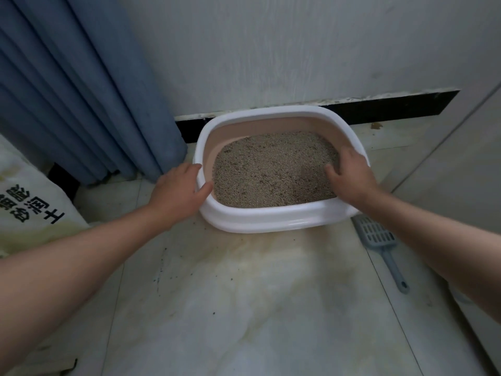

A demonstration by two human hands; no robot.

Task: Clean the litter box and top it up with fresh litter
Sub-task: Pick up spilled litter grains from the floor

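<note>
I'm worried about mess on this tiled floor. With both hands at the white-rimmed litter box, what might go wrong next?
Tilting the white-rimmed pink litter box while the left hand and right hand are at its rim could spill the grey-beige litter; grains already dot the pale tiled floor. The grey slotted plastic scoop by its near right corner might get knocked.
</note>
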